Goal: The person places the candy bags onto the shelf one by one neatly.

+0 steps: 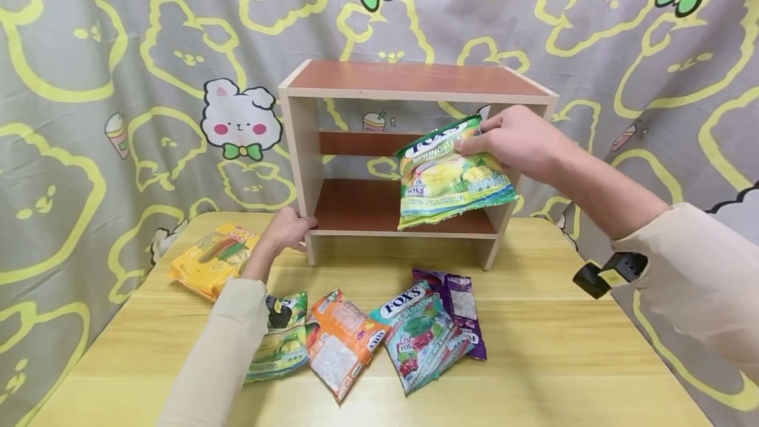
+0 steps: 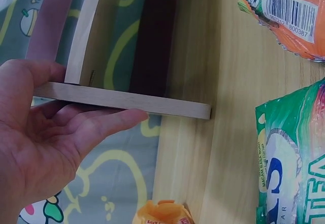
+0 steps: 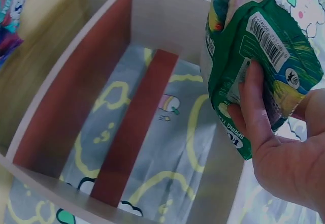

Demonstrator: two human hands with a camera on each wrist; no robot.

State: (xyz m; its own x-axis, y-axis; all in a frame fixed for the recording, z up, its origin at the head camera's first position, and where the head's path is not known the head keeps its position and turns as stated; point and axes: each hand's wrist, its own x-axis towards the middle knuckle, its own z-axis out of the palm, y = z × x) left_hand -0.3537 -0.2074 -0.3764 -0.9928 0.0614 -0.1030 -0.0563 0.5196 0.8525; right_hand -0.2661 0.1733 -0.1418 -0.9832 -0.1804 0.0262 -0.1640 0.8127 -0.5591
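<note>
My right hand [image 1: 522, 143] pinches a green and yellow Fox's Spring Tea candy bag [image 1: 453, 176] by its upper right corner. The bag hangs tilted in front of the upper opening of a small wooden shelf [image 1: 415, 78]. In the right wrist view the bag's green back with a barcode [image 3: 269, 41] faces the camera, fingers spread across it. My left hand [image 1: 286, 228] grips the shelf's left side panel near the lower board. The left wrist view shows the thumb on one side of the panel edge [image 2: 127, 99] and the fingers on the other.
On the wooden table [image 1: 534, 348] lie a yellow bag [image 1: 216, 259] at left, a green candy bag [image 1: 279, 348] partly behind the left sleeve, an orange bag [image 1: 344, 344], a teal Fox's bag [image 1: 421, 338] and a purple bag [image 1: 465, 308] partly under it. A patterned curtain [image 1: 178, 31] hangs behind.
</note>
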